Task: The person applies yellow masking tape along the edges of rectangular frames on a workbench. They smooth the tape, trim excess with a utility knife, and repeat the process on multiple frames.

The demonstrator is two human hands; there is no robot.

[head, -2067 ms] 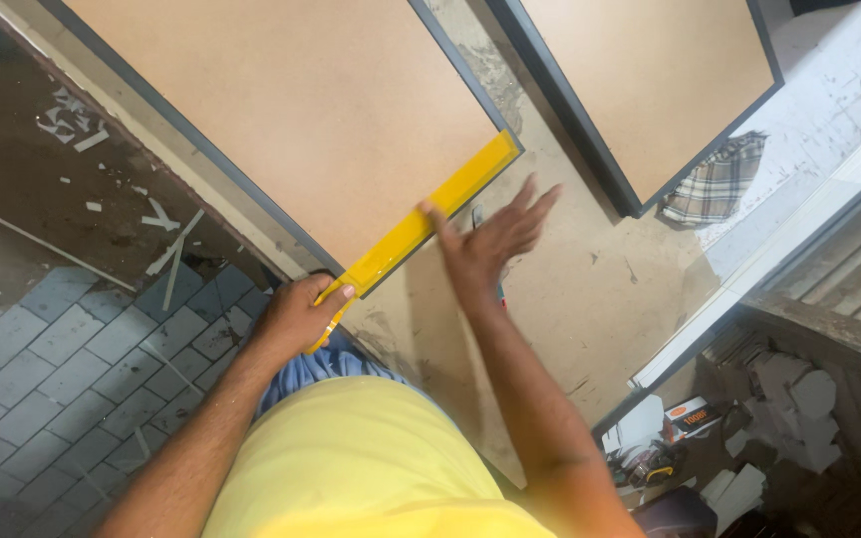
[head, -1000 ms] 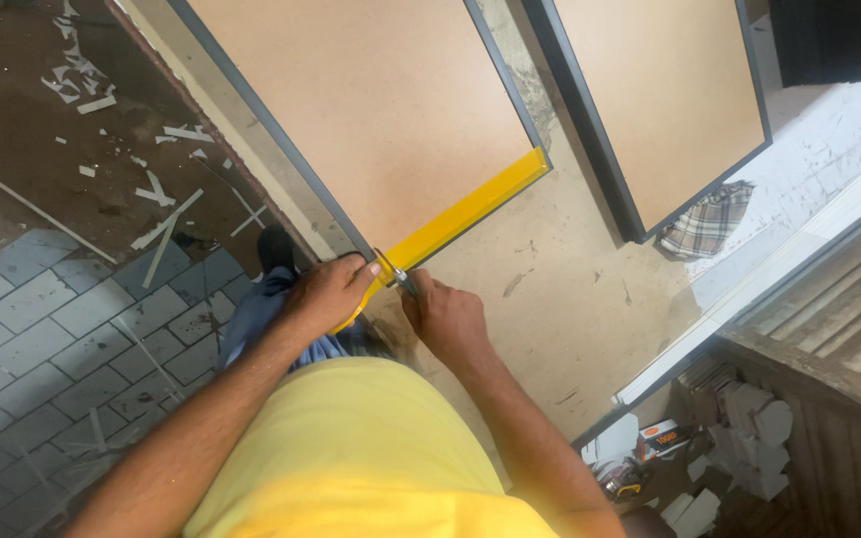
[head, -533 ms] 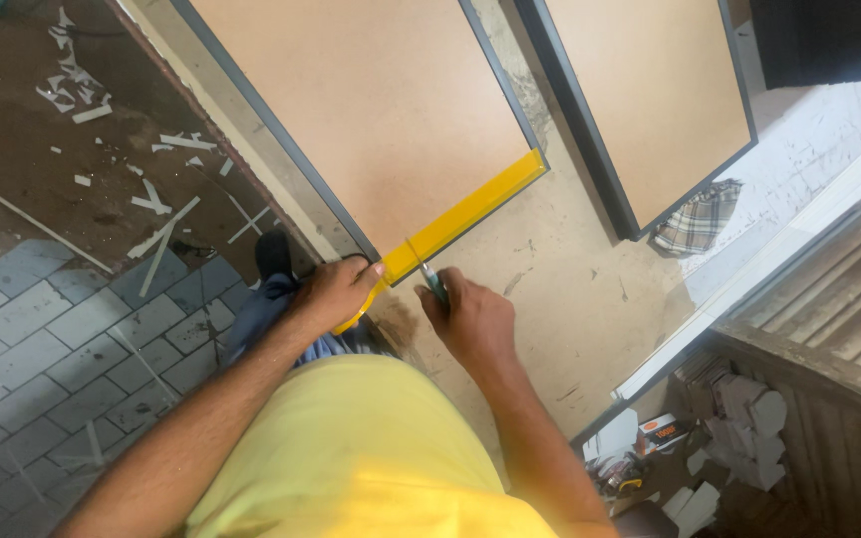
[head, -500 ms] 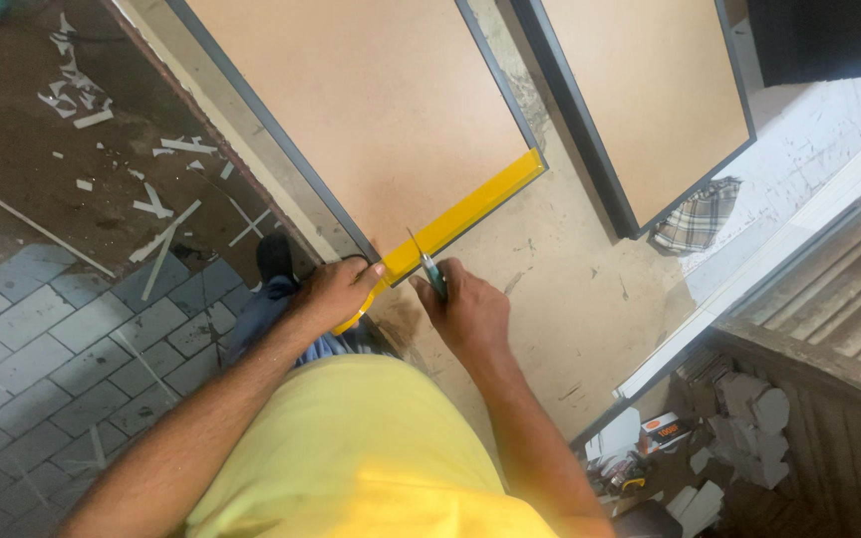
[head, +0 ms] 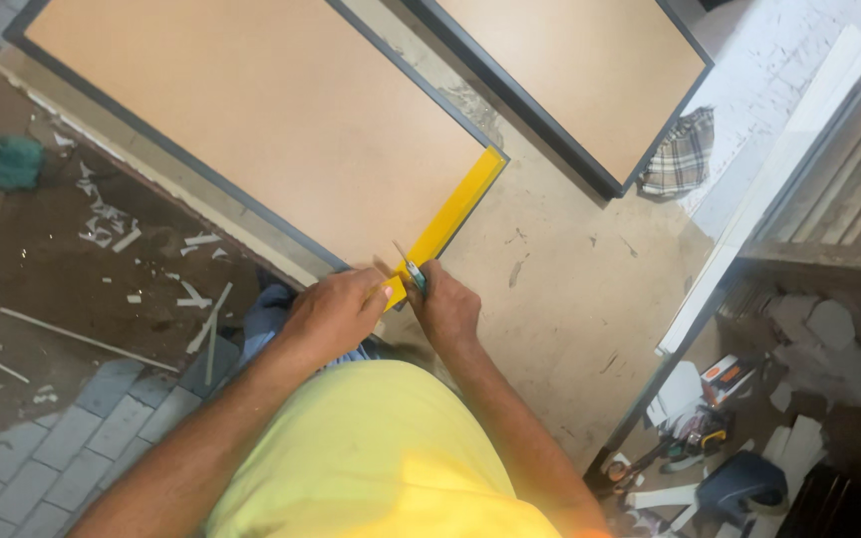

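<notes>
— Yellow shirt fabric fills the near edge of the view; what is seen just past it?

— The left hand (head: 336, 314) is pressed on the near end of a yellow straightedge (head: 447, 222), its fingers closed down over that end. The right hand (head: 447, 307) is curled shut around a slim green-handled cutting tool (head: 412, 269), whose tip is set against the rule's edge close to the left hand.

— Where is the straightedge lying?

— It is laid flat along the short end of a tan board with a dark rim (head: 251, 110), running from the hands away to the board's far corner.

— How far along is the work judged to be?

— An early stage is suggested: the rule is placed and held, and the tool is only at the near end. No scored line can be made out beyond it, so most of the run seems left.

— And farther out?

— Pale offcut strips (head: 196, 299) are scattered on the dirt at the left. A second framed board (head: 570, 70) lies beyond, with a checked cloth (head: 680, 154) beside it.
</notes>
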